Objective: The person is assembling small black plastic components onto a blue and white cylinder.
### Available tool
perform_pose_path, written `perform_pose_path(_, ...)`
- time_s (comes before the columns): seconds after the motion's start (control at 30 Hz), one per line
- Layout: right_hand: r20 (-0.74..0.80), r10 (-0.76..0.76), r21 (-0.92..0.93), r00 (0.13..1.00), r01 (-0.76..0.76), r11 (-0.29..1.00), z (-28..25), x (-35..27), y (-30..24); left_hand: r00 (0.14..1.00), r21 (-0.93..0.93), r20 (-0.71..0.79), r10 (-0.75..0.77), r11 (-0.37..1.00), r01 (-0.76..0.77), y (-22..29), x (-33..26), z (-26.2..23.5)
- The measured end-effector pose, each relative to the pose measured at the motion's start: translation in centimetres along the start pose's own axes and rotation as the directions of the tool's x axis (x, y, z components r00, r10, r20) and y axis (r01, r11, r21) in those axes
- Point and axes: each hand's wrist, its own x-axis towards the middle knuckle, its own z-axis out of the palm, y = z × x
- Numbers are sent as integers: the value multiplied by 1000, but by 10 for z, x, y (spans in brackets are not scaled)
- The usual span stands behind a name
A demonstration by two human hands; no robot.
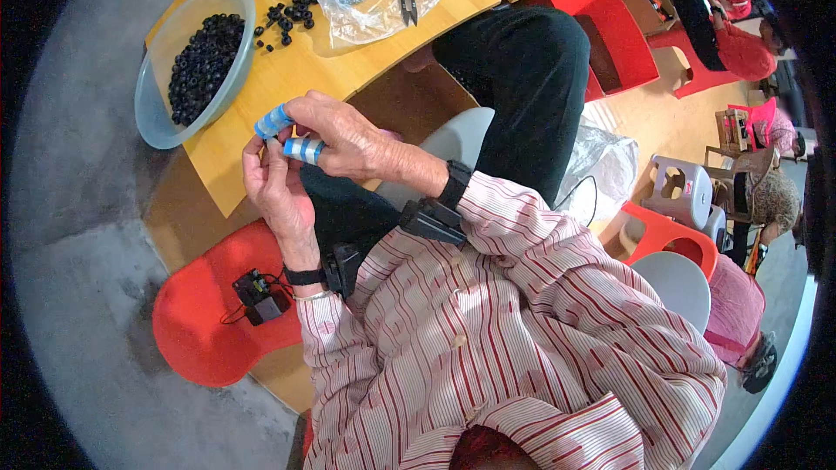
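My left hand (280, 196) and my right hand (353, 141) meet at the fingertips in front of the table's edge. Blue-and-white striped tape (303, 151) is wrapped round the thumb and a finger of the right hand. Both hands are closed in a pinch; whatever is between the fingertips is too small and covered to make out. Beyond them stands a translucent bowl (149, 122) full of small black bead-like pieces (205, 65). Several loose black pieces (286, 21) lie on the table (335, 65) beside it.
A clear plastic bag (353, 28) with pale blue bits and dark thread snips (407, 0) lie farther back on the table. A red stool (205, 322) carrying a small black device is at my left. Red bins (601, 39), stools and other people are to the right.
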Motion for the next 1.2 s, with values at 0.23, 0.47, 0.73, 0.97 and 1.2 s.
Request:
perform_pose_path(0.23, 17, -129, -20, 992, 129, 991, -10, 1, -17, 999, -55, -27, -26, 998, 25, 8, -9, 2)
perform_pose_path(0.47, 65, 278, 570, 958, -264, 778, -37, -8, -24, 999, -134, 28, -36, 990, 39, 17, -14, 29)
perform_pose_path(0.73, 115, 251, 657, 961, -263, 706, -55, -19, -24, 995, -165, 36, -89, 982, 93, 29, -26, 55)
perform_pose_path(0.97, 104, 191, 639, 976, -213, 739, -54, -18, -28, 998, -185, 32, -61, 981, 66, 33, -29, 59)
perform_pose_path(1.2, 95, 184, 610, 978, -203, 766, -55, -19, -29, 998, -139, 20, -65, 988, 67, 31, -33, 64)
